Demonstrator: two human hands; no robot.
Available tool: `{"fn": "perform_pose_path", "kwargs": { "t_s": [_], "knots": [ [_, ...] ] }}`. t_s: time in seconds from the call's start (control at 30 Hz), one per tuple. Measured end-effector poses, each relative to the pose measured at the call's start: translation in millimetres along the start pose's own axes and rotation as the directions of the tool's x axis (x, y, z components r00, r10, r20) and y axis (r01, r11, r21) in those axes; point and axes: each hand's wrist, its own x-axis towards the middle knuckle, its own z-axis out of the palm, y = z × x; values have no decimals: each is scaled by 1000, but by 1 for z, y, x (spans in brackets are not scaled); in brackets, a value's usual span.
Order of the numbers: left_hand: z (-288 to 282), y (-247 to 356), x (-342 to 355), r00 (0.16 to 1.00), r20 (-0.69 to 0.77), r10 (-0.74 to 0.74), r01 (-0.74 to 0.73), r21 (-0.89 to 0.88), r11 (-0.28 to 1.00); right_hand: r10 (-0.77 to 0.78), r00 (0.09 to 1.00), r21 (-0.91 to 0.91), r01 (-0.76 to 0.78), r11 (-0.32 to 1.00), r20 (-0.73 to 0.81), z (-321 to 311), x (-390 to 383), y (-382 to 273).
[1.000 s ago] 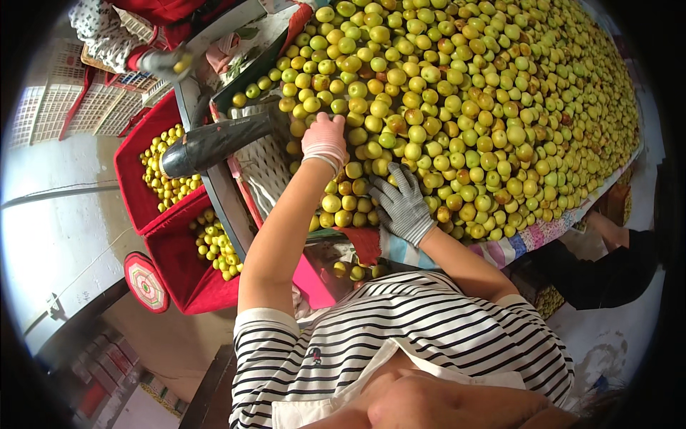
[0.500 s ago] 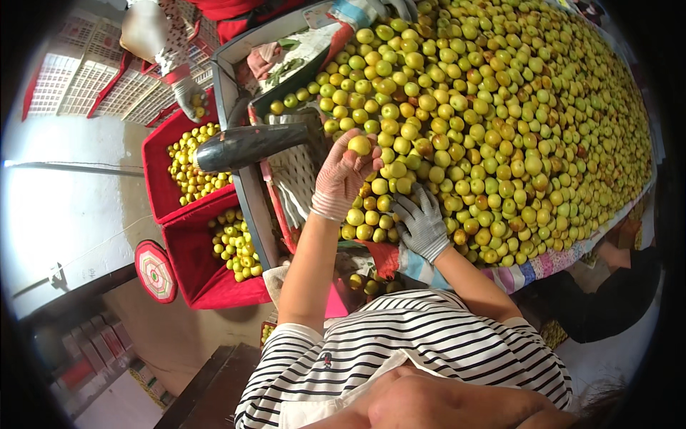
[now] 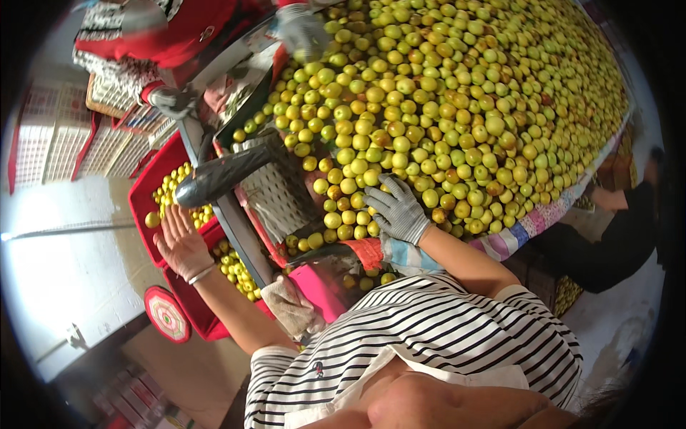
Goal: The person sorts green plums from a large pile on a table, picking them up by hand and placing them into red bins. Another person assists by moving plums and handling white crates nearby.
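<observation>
My left hand (image 3: 183, 243), in a thin pale glove, reaches over the red bins with its fingers spread and nothing in them. Just off its fingertips is a single yellow-green jujube (image 3: 152, 219), apart from the hand. In the far red bin (image 3: 145, 187) and the near red bin (image 3: 214, 325) lie more jujubes. My right hand (image 3: 399, 207), in a grey glove, rests open on the near edge of a wide heap of jujubes (image 3: 464, 136), fingers spread and touching some. Fruit hides part of its fingertips.
A dark tapered tube (image 3: 221, 175) crosses the table's grey rim between heap and bins. Beside it sits a pale perforated basket (image 3: 279, 189). A co-worker's gloved hands (image 3: 304, 32) are at the far side. Near me lie a pink sheet (image 3: 319, 292) and beige cloth (image 3: 289, 304).
My left hand has swung from the heap leftward to the bins and let go of the jujube it held. My right hand stays on the heap. The co-worker has leaned in over the far edge.
</observation>
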Motion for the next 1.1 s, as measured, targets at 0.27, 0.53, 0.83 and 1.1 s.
{"fn": "perform_pose_path", "kwargs": {
  "t_s": [0.27,0.53,0.83,1.1],
  "knots": [
    [-17,-146,-116,823,472,-315,-410,878,246,-9,1000,-29,9,1000,-3,-3,1,-3],
    [-40,-165,-142,803,445,-396,-537,828,-159,-18,1000,2,18,1000,-7,6,-5,5],
    [-36,-169,-150,847,425,-319,-487,861,-146,1,1000,-3,-1,1000,1,8,-7,3],
    [-34,-171,-152,870,385,-308,-428,899,-88,-6,999,57,8,998,-43,-4,-6,4]
  ]
}}
